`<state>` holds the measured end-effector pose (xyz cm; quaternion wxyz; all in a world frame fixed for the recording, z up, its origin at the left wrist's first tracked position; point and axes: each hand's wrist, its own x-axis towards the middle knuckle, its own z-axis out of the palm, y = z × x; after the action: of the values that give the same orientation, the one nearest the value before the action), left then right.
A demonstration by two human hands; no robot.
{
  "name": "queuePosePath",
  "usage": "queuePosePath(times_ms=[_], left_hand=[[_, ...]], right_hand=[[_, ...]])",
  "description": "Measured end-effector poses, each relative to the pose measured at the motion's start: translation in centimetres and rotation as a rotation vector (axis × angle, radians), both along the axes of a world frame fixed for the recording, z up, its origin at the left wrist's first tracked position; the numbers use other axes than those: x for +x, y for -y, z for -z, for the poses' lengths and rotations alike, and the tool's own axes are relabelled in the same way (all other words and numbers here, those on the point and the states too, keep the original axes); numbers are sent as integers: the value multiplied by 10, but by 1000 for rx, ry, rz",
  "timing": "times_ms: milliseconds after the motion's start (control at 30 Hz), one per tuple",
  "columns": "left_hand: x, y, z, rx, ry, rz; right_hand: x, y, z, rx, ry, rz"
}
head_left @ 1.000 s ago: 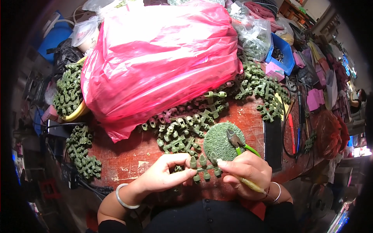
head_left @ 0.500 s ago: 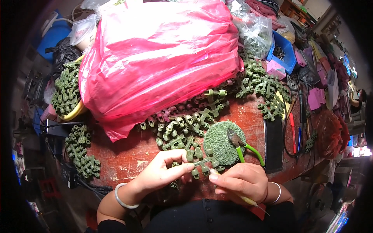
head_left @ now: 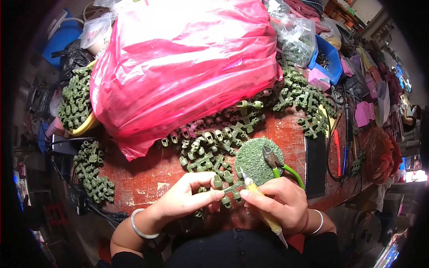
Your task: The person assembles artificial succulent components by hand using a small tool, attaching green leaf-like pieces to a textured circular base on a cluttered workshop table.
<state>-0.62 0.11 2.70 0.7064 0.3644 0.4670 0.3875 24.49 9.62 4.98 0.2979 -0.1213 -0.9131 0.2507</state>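
Observation:
My left hand (head_left: 194, 196) pinches a green branched piece (head_left: 232, 190) between thumb and fingers; small cup-shaped parts stick out along its stem. Wrapped in my right hand (head_left: 283, 203) is a slim pointed tool with a yellow-wrapped grip (head_left: 264, 209). Its pale tip points up and away from me, beside the right side of the green piece; whether it touches cannot be told. Just beyond both hands lies a round green textured pad (head_left: 254, 157), with green-handled cutting pliers (head_left: 272, 160) resting over its right side.
A big pink plastic bag (head_left: 187, 71) covers the far middle. Similar green pieces lie heaped under its edge, at left (head_left: 91, 172) and far right (head_left: 304, 96). To the right are a black flat slab (head_left: 315, 165), a red pen (head_left: 337, 149) and a blue bin (head_left: 330, 56).
My right hand has turned, bringing the tool's tip up beside the green piece, with more of the yellow grip showing. My left hand stays nearly still, holding the same piece.

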Motion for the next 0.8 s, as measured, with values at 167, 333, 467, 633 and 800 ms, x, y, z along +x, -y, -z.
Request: queuePosePath(times_ms=[167, 333, 467, 633, 800], left_hand=[[-2, -2, -7, -29, 35, 17], [-3, -3, -4, -31, 73, 42], [-1, -2, -4, -46, 67, 52], [1, 0, 2, -48, 68, 36], [0, 0, 4, -62, 62, 28]], right_hand=[[0, -1, 0, 40, 36, 65], [-3, 0, 3, 45, 53, 56], [-4, 0, 3, 29, 63, 32], [-3, 0, 3, -9, 93, 7], [-3, 0, 2, -40, 148, -26]])
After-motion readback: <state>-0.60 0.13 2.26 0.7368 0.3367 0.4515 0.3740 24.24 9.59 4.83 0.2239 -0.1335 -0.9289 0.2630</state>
